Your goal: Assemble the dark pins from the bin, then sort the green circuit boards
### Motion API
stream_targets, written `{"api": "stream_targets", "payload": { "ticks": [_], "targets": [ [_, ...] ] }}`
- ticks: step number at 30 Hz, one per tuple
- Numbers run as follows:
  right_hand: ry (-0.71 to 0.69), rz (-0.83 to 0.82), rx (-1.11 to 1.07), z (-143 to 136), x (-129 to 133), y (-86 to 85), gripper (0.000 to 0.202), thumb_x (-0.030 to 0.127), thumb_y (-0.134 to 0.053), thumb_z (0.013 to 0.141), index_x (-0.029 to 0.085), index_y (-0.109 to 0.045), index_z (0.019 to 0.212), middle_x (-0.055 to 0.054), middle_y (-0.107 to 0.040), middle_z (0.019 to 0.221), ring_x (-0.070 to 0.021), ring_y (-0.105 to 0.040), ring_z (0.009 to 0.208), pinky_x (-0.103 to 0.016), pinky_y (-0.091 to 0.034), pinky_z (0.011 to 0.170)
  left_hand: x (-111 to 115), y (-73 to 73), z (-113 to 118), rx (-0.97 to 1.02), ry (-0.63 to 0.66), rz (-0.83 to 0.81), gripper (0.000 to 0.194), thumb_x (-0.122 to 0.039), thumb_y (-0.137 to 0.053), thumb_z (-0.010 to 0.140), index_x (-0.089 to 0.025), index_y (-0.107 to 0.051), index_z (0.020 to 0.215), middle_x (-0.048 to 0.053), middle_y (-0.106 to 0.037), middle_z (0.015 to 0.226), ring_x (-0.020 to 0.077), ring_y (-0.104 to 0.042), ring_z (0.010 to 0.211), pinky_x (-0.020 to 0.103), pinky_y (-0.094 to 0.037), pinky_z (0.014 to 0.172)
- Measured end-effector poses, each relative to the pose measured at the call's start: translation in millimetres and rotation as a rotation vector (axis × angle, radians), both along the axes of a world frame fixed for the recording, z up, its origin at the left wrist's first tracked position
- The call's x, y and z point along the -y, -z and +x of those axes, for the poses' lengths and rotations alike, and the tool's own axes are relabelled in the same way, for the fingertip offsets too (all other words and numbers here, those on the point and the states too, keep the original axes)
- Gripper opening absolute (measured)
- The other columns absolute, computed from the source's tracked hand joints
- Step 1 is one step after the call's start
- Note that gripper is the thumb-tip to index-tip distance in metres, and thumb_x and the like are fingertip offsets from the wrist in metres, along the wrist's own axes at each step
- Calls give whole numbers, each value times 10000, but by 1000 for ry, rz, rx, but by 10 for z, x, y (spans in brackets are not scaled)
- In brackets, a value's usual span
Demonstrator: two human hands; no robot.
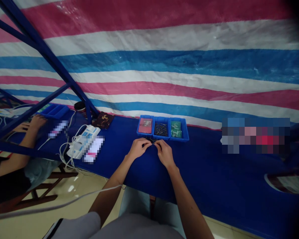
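"How is it laid out?"
"Blue surface (pixel 209 172), then three blue bins (pixel 186 132) in a row, the middle one holding dark slender pieces (pixel 160 128)."
"And the fingers?"
"Left hand (pixel 139 147) and right hand (pixel 164 153) nearly meet just before the bins, both pinching a thin dark item (pixel 153 143); too small to identify."
"Any advice?"
"I'd pinch lightly near its ends, wrists low, so it can't spring away."

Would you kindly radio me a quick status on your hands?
Left hand and right hand nearly together, fingertip grip. Thin piece between them, too small to identify. Three blue bins just beyond, no obstruction seen.
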State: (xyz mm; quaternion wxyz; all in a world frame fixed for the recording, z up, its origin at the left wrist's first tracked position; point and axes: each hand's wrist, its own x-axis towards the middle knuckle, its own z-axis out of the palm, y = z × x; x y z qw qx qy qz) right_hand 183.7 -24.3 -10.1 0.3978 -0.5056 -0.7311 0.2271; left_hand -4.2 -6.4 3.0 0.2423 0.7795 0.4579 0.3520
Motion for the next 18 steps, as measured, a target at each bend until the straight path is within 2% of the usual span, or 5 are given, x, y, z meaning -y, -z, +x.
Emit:
{"api": "stream_targets", "payload": {
  "ticks": [8, 18],
  "targets": [
    [28, -11, 53, -1, -5, 39, 245, 295, -405, 1017, 216, -610, 910, -57, -657, 878, -209, -617, 822, -307, -438, 779, 2, -12, 0, 16, -4, 1, 182, -278, -600, 934, -200, -758, 887, 44, -742, 849, 165, -669, 775, 286, -507, 776],
    [38, 11, 130, -3, -5, 16, 363, 361, -342, 1060, 207, -549, 805, -20, -628, 784, -174, -589, 725, -298, -359, 747, 2, -23, 3, 25, 2, -9, 203, -294, -592, 941, -191, -757, 884, 51, -743, 848, 164, -666, 773, 279, -503, 767]
  ]
}}
